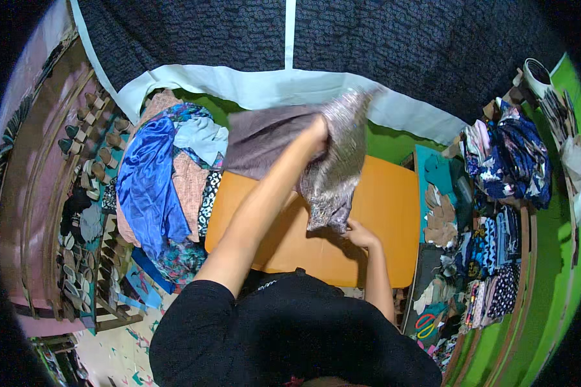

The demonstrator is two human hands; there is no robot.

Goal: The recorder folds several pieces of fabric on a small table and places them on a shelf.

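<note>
A greyish-mauve cloth [342,161] with a shiny patterned face and a duller side [265,138] is lifted above the orange-brown table [387,213]. My left hand [317,134] is stretched far forward with the cloth gathered at it; folds hide its fingertips. From that hand the duller part spreads out to the left, while the shiny part flares up and hangs down on the right. Closer to me, my right hand [363,235] pinches the cloth's lower corner. The cloth's upper edge is smeared by motion.
Left of the table lies a heap of clothes with a blue satin piece [145,174] on top. Shoe racks [87,174] line the left wall. At right are folded fabrics [497,284], gloves [442,219] and orange-handled scissors [426,326]. A dark curtain [394,45] hangs beyond.
</note>
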